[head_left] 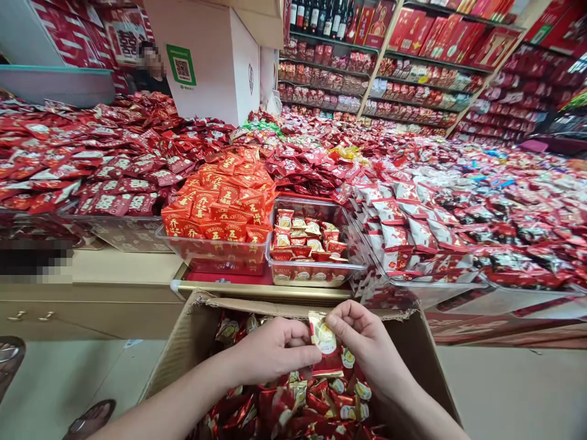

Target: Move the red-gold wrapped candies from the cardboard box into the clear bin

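Observation:
A red and gold candy packet (326, 345) is held upright between my two hands, above an open cardboard box (443, 373). The thumb and fingers of my right hand (367, 339) pinch its upper right corner. On its left side, the thumb and curled fingers of my left hand (279, 351) grip the edge. Many similar red packets (316, 400) fill the box below. Just beyond the box, a clear plastic bin (316, 275) holds rows of small red and gold packets. To its left stands a bin heaped with orange-red packets (220, 201).
More clear bins (435, 290) of wrapped sweets stretch to both sides. Shelves of bottles and packets (330, 73) line the back wall. A white pillar (206, 61) carries a green code sign. A person (153, 70) is at the back left. Drawers (68, 311) stand left of the box.

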`<state>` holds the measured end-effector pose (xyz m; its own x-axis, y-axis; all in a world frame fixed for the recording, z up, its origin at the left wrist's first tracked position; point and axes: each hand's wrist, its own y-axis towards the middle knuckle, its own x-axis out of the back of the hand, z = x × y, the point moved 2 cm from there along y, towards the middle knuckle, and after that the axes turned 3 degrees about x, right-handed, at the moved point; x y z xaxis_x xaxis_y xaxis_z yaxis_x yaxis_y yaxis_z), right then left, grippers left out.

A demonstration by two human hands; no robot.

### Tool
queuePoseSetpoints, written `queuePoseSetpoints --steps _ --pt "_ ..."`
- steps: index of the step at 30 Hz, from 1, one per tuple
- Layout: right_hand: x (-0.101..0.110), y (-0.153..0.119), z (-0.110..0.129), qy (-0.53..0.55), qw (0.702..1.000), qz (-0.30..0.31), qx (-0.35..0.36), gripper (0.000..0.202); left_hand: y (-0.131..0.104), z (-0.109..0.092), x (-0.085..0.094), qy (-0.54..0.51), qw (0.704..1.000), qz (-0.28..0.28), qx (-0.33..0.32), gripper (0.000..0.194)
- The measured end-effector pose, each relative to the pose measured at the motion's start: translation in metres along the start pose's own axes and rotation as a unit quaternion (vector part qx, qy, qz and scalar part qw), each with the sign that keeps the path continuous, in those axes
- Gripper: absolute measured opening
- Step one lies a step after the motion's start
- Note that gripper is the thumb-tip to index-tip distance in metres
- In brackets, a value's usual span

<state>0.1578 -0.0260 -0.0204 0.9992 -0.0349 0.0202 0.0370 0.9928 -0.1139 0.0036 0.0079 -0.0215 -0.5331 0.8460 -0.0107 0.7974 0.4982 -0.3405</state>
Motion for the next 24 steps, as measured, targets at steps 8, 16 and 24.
queuePoseSetpoints --steps 8,16,24 --pt "0.001 -0.009 0.005 -0.096 0.992 0.066 0.037 0.019 -0.005 0.003 0.004 0.068 0.992 -0.102 -0.014 0.014" --pt "-0.002 -0.007 0.016 -0.177 0.974 0.111 0.091 0.014 -0.010 -0.004 -0.004 -0.022 0.998 -0.050 -0.011 0.033" --pt "0.000 0.002 0.056 -0.282 0.932 0.225 0.022 0.006 -0.019 -0.018 0.005 -0.022 0.996 -0.070 -0.048 0.028"
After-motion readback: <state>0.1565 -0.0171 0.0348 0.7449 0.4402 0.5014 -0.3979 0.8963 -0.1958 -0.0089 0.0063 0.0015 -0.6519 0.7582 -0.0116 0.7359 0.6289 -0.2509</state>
